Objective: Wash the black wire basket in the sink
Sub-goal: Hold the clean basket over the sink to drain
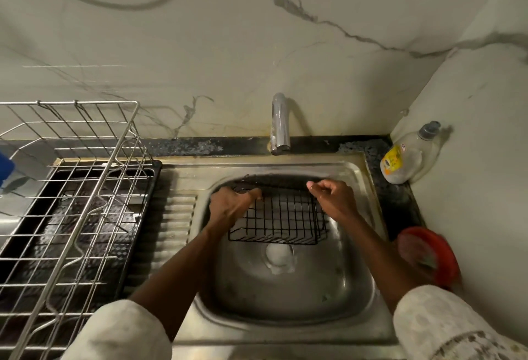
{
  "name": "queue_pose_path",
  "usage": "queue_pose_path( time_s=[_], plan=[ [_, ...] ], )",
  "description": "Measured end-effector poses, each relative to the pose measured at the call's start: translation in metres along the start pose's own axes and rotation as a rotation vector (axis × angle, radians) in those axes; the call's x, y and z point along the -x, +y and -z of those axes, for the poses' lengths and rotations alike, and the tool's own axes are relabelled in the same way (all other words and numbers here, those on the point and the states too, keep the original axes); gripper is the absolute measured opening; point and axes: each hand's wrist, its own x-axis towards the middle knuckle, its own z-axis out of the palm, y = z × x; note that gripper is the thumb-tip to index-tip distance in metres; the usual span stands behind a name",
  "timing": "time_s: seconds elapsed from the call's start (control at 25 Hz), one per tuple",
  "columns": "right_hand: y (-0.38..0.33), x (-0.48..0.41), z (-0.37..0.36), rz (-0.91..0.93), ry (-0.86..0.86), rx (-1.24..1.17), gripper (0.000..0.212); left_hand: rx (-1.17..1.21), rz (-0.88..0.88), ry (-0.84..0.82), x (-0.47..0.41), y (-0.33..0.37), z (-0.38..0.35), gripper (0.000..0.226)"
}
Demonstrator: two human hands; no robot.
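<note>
View from above a stainless steel sink (354, 299) set into a dark counter (400, 202) against a marble-patterned wall. The only label in sight is a yellow one on a clear dish soap bottle (411, 157) with a grey cap, standing in the back right corner of the counter; its print is too small to read. The black wire basket (281, 217) sits in the back half of the sink basin, tilted, its near edge just behind the drain (278, 255) and its far rim below the chrome tap (280, 125). The left hand (231, 205) reaches in from the lower left, knuckles up, fingers curled over the basket's left rim and gripping it. The right hand (334, 199) comes in from the lower right with fingers curled and thumb and forefinger brought together at the basket's back right corner; whether it actually pinches the wire cannot be told. Both forearms are bare below pale patterned sleeves. On the left side of the counter a silver wire dish rack (85, 188) stands on a black tray (155, 169). At the right edge of the counter, near the right forearm, lies a round red object (428, 254), blurred.
</note>
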Motion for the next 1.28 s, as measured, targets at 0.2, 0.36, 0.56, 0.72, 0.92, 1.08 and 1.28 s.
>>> queue_pose_path(
  time_s=[0.2, 0.36, 0.56, 0.72, 0.92, 1.08, 1.28],
  plan=[
    [-0.006, 0.021, 0.001, -0.086, 0.000, -0.115, 0.059, 0.165, 0.104, -0.044, -0.007, -0.018, 0.043, 0.068],
    [-0.032, 0.056, 0.013, -0.213, -0.181, -0.339, 0.059, 0.389, 0.132, -0.148, 0.007, -0.039, 0.057, 0.066],
    [-0.049, 0.081, 0.022, -0.082, -0.222, -0.271, 0.098, 0.570, -0.111, -0.224, 0.042, -0.037, 0.081, 0.052],
    [-0.047, 0.102, 0.009, -0.035, 0.006, -0.297, 0.114, 0.587, -0.173, -0.125, 0.050, -0.034, 0.070, 0.058],
    [-0.045, 0.116, -0.004, -0.527, -0.107, -0.314, 0.090, 0.476, 0.243, -0.094, 0.047, -0.065, 0.024, 0.088],
    [-0.048, 0.113, 0.008, -0.449, -0.063, -0.243, 0.086, 0.460, 0.252, -0.113, 0.038, -0.061, 0.019, 0.094],
    [-0.045, 0.120, 0.008, -0.402, -0.116, -0.190, 0.088, 0.484, 0.127, -0.095, 0.051, -0.050, 0.029, 0.061]
  ],
)
